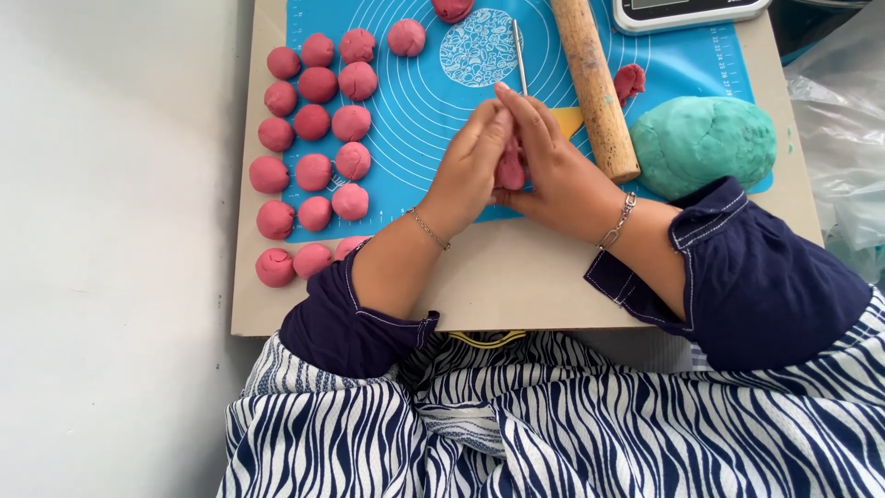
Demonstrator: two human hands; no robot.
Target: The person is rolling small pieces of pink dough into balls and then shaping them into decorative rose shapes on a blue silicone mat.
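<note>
Pink dough piece (510,171) — upright between both hands' fingers (498,138) — long axis runs away from the person.

Bright, even daylight, soft shadows under the forearms. Sharp focus throughout, no motion blur. Mild glare on plastic wrap (843,101) at 3 o'clock.

Digital scale (687,11), top edge right of centre: white housing with dark screen, partly cropped. Clear plastic bags (843,138), crumpled, along the right edge.
</note>
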